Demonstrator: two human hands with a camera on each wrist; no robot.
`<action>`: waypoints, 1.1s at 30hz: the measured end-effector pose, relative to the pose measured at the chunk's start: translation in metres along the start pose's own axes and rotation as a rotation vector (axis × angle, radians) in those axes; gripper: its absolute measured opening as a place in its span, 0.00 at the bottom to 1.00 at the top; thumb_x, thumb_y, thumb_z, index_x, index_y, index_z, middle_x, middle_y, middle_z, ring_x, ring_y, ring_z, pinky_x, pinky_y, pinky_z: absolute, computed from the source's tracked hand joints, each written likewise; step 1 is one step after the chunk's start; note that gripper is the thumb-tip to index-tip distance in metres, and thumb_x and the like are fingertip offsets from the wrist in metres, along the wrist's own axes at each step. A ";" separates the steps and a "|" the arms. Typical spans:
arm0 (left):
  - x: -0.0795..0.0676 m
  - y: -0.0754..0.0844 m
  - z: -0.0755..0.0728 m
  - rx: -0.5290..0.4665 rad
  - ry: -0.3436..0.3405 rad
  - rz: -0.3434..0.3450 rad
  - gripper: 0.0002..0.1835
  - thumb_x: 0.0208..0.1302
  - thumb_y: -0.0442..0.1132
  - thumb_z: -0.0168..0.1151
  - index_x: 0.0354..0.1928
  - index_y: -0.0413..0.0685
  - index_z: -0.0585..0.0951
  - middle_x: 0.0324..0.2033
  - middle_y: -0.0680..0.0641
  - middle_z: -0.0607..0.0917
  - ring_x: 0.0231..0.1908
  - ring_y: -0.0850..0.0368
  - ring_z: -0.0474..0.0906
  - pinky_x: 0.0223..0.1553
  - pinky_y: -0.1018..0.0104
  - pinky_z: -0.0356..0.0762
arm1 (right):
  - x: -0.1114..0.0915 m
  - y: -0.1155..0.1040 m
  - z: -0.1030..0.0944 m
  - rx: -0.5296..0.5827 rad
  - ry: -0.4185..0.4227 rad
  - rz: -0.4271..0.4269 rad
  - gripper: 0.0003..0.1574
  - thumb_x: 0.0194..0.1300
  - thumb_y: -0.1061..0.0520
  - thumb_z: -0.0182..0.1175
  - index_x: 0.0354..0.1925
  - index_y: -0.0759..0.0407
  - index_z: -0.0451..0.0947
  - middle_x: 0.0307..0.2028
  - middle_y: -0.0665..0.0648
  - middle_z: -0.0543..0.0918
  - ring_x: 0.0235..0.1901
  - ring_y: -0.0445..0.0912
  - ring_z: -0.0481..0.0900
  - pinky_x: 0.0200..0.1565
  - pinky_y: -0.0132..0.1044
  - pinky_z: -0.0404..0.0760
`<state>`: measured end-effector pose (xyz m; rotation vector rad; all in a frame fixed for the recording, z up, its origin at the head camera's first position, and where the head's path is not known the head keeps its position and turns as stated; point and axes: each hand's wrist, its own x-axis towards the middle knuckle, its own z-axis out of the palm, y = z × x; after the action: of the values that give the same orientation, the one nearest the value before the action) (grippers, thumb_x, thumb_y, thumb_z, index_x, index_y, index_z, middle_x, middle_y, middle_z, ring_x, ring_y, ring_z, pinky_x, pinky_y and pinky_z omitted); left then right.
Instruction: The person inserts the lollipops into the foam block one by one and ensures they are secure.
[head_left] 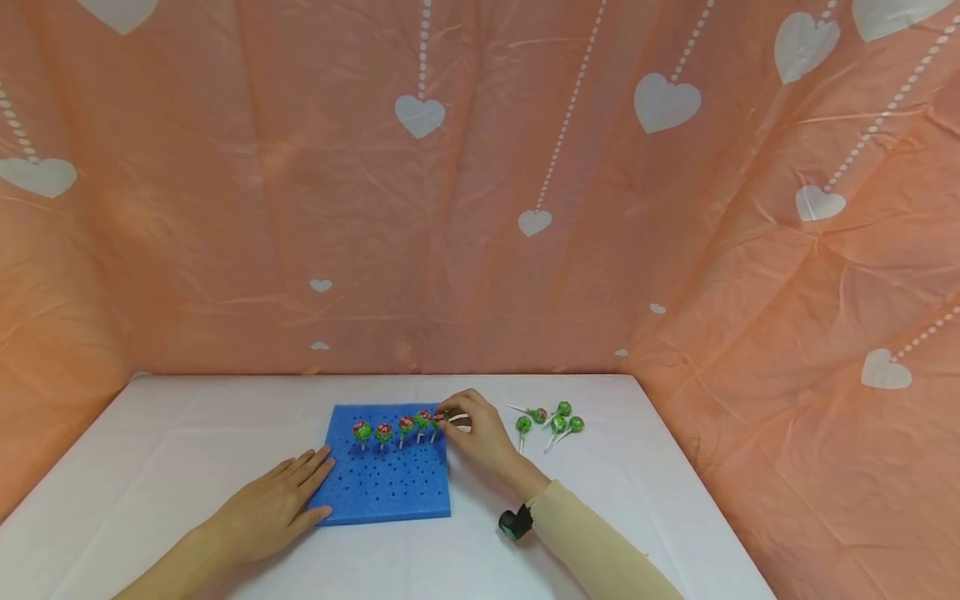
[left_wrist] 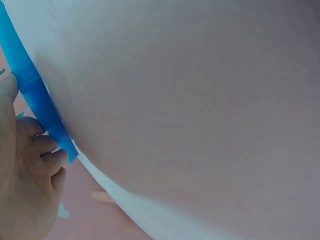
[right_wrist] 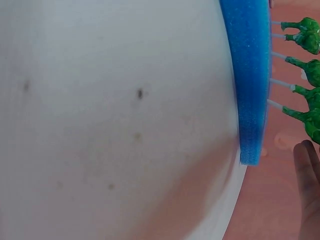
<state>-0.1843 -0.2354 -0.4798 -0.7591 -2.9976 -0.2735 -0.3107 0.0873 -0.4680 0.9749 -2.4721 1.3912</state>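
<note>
A blue foam board, dotted with small holes, lies on the white table. Several lollipops in green and red wrappers stand in a row across it, sticks down, among them one lollipop at the row's left end. The right hand pinches the rightmost lollipop by its head, thumb and fingers partly covering it. In the right wrist view, that lollipop's stick meets the board. Along the board's left edge rests the left hand, fingers extended and touching the foam.
Several loose lollipops lie on the white table to the right of the board. A dark wrist camera sits on the right wrist. Orange curtains with white hearts surround the table at the back and sides.
</note>
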 end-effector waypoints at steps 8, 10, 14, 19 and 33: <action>0.000 0.001 -0.001 -0.009 -0.008 -0.009 0.39 0.78 0.60 0.54 0.72 0.31 0.71 0.74 0.31 0.67 0.73 0.30 0.64 0.72 0.36 0.64 | -0.001 0.002 -0.001 0.024 0.027 -0.023 0.15 0.69 0.68 0.67 0.52 0.71 0.82 0.49 0.61 0.80 0.50 0.54 0.86 0.51 0.37 0.88; 0.000 0.001 -0.001 -0.012 -0.011 -0.011 0.39 0.77 0.60 0.54 0.72 0.31 0.71 0.74 0.31 0.67 0.73 0.30 0.64 0.72 0.36 0.64 | -0.002 0.002 -0.003 0.036 0.030 -0.021 0.15 0.69 0.67 0.67 0.53 0.71 0.81 0.50 0.61 0.80 0.50 0.55 0.86 0.51 0.38 0.88; 0.000 0.001 -0.001 -0.012 -0.011 -0.012 0.40 0.77 0.60 0.54 0.72 0.31 0.71 0.74 0.31 0.68 0.73 0.30 0.64 0.72 0.36 0.63 | -0.004 0.000 -0.007 0.031 0.049 -0.016 0.16 0.68 0.68 0.68 0.53 0.69 0.82 0.50 0.61 0.80 0.50 0.54 0.86 0.51 0.38 0.88; 0.000 0.001 0.000 -0.007 -0.012 -0.014 0.40 0.77 0.61 0.54 0.72 0.31 0.71 0.74 0.32 0.68 0.73 0.30 0.64 0.72 0.35 0.64 | -0.007 -0.002 -0.013 0.004 0.097 -0.026 0.16 0.67 0.68 0.68 0.53 0.65 0.82 0.50 0.61 0.80 0.49 0.54 0.87 0.51 0.37 0.88; -0.001 0.000 0.001 0.017 0.000 -0.015 0.40 0.77 0.61 0.55 0.72 0.32 0.72 0.74 0.32 0.68 0.73 0.30 0.64 0.72 0.36 0.64 | -0.018 0.016 -0.034 -0.016 0.231 0.002 0.16 0.65 0.69 0.69 0.51 0.67 0.84 0.50 0.60 0.83 0.44 0.53 0.88 0.45 0.35 0.89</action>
<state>-0.1833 -0.2360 -0.4807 -0.7356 -3.0028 -0.2486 -0.3122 0.1292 -0.4673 0.7600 -2.3118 1.3954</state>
